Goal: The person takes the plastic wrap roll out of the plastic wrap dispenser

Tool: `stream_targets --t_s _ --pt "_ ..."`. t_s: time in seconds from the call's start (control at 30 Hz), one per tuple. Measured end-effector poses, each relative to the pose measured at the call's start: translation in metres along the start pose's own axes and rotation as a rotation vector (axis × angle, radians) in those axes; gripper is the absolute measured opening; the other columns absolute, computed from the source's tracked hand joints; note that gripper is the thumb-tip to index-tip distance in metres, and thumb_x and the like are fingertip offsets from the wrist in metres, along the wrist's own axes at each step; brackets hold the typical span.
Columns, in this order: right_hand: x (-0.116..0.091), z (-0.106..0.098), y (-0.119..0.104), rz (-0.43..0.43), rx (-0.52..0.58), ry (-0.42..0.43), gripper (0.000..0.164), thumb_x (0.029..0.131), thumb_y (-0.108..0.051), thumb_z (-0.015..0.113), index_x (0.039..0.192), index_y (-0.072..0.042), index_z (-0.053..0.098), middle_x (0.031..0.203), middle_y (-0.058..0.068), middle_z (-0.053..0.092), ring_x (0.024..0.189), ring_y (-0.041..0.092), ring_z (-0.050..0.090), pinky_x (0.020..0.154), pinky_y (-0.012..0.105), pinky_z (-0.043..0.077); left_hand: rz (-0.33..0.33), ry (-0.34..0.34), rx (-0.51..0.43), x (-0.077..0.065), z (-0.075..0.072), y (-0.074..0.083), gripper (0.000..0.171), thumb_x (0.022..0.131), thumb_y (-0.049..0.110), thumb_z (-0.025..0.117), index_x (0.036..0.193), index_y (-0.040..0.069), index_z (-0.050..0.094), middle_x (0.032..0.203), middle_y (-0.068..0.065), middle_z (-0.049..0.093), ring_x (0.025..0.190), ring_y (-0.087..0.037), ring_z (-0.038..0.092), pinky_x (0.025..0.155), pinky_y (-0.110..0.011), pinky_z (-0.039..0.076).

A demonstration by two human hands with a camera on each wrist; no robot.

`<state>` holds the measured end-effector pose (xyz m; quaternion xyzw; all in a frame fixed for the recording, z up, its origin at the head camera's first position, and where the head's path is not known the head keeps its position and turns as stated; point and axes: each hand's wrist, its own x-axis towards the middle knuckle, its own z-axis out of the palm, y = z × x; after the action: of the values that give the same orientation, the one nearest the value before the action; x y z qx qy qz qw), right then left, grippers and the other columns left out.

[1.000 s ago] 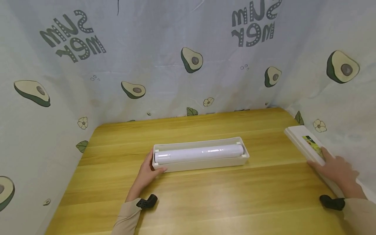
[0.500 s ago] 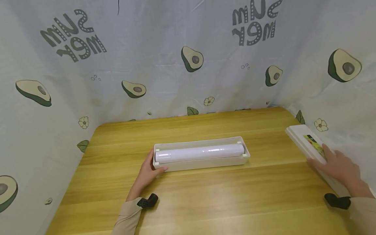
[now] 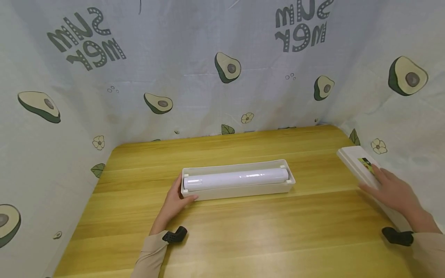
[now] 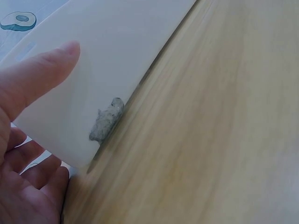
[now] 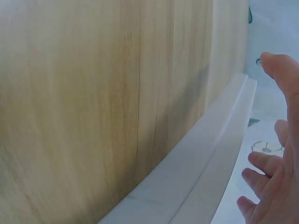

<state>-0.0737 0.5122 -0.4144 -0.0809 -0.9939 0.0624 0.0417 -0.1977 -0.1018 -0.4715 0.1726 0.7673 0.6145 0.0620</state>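
Observation:
A long white plastic-wrap dispenser box [image 3: 240, 190] stands uncovered on the table, with a shiny white roll of plastic wrap [image 3: 236, 179] lying lengthwise inside. My left hand [image 3: 174, 200] holds the box by its left end. In the left wrist view the thumb [image 4: 44, 74] lies along the box's side [image 4: 98, 70], while the other fingers curl behind the end. At the table's right edge lies a long white lid [image 3: 352, 156] with a green-yellow label [image 3: 366, 164]. My right hand [image 3: 396, 193] hovers over it with spread fingers; the right wrist view shows these fingers [image 5: 264, 163] apart from the lid.
The wood-grain table [image 3: 243, 231] borders a pale curtain [image 3: 187, 69] printed with avocados at the back and both sides. A grey torn patch [image 4: 107, 121] marks the box's lower side. Each wrist bears a black camera.
My right hand has shifted slightly and its fingers have lifted off the lid, which stays in place. The left hand and the box have not visibly moved.

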Motion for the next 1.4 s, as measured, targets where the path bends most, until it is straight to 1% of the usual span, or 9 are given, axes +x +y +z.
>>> stream_targets --t_s 0.17,0.3,0.4,0.63,0.77,0.93,1.1,1.23,1.4 --pt "0.004 0.002 -0.006 -0.035 -0.037 0.045 0.093 0.087 -0.05 0.058 0.146 0.007 0.015 0.124 0.046 0.037 0.101 0.061 0.041 0.079 0.067 0.037 0.011 -0.007 0.004 0.0 0.001 -0.001 0.096 0.076 0.003 0.075 0.151 0.009 0.015 0.142 -0.019 0.037 0.12 -0.026 0.045 0.091 -0.013 0.044" --pt "0.006 0.004 -0.009 -0.07 -0.033 0.078 0.094 0.085 -0.048 0.062 0.147 0.004 0.014 0.123 0.045 0.039 0.101 0.059 0.042 0.079 0.066 0.037 0.003 -0.003 -0.005 0.002 0.0 -0.004 0.097 0.075 0.003 0.076 0.151 0.013 0.016 0.141 -0.017 0.039 0.12 -0.027 0.046 0.092 -0.016 0.045" --pt "0.009 0.007 -0.012 -0.095 -0.011 0.081 0.094 0.085 -0.047 0.063 0.149 0.001 0.012 0.125 0.044 0.038 0.102 0.058 0.041 0.079 0.066 0.036 -0.001 0.011 0.011 0.003 -0.003 -0.005 0.096 0.075 0.004 0.076 0.151 0.014 0.017 0.141 -0.016 0.04 0.122 -0.028 0.046 0.095 -0.02 0.045" --pt "0.01 0.006 -0.018 -0.116 0.024 0.07 0.091 0.087 -0.045 0.061 0.15 -0.003 0.01 0.131 0.043 0.035 0.107 0.057 0.039 0.082 0.066 0.033 0.0 0.009 0.023 0.004 -0.003 -0.004 0.097 0.075 0.004 0.076 0.151 0.012 0.017 0.142 -0.016 0.037 0.125 -0.029 0.044 0.093 -0.009 0.039" --pt "0.012 0.006 -0.024 -0.113 0.023 0.075 0.09 0.087 -0.046 0.06 0.15 -0.002 0.013 0.134 0.042 0.034 0.11 0.057 0.038 0.085 0.066 0.032 0.007 0.002 0.019 0.004 -0.004 -0.004 0.098 0.075 0.004 0.077 0.151 0.013 0.016 0.142 -0.016 0.038 0.124 -0.028 0.044 0.093 -0.01 0.04" --pt "0.014 0.006 -0.03 -0.115 0.012 0.068 0.09 0.087 -0.047 0.059 0.15 -0.002 0.013 0.134 0.042 0.034 0.108 0.059 0.038 0.085 0.067 0.032 0.005 -0.001 0.012 0.004 -0.004 -0.004 0.098 0.075 0.005 0.077 0.151 0.014 0.016 0.141 -0.015 0.038 0.123 -0.028 0.044 0.092 -0.01 0.04" --pt "0.014 0.006 -0.035 -0.152 -0.003 0.084 0.088 0.087 -0.046 0.059 0.15 -0.004 0.013 0.133 0.042 0.035 0.106 0.059 0.04 0.084 0.067 0.033 0.0 0.004 0.025 0.004 -0.004 -0.005 0.097 0.075 0.005 0.077 0.151 0.015 0.017 0.14 -0.015 0.039 0.122 -0.028 0.045 0.093 -0.013 0.041" --pt "0.014 0.007 -0.039 -0.179 0.012 0.097 0.087 0.087 -0.043 0.06 0.151 -0.006 0.014 0.133 0.041 0.036 0.111 0.057 0.039 0.086 0.064 0.033 -0.009 0.007 0.035 0.003 -0.004 -0.005 0.097 0.075 0.007 0.077 0.151 0.016 0.018 0.14 -0.014 0.04 0.123 -0.027 0.045 0.096 -0.018 0.042" --pt "0.017 0.007 -0.041 -0.206 0.03 0.11 0.087 0.086 -0.042 0.062 0.151 -0.007 0.015 0.131 0.042 0.039 0.114 0.056 0.038 0.088 0.061 0.032 -0.005 0.006 0.027 0.003 -0.004 -0.004 0.097 0.075 0.007 0.077 0.151 0.015 0.017 0.141 -0.015 0.039 0.125 -0.027 0.044 0.095 -0.014 0.041"
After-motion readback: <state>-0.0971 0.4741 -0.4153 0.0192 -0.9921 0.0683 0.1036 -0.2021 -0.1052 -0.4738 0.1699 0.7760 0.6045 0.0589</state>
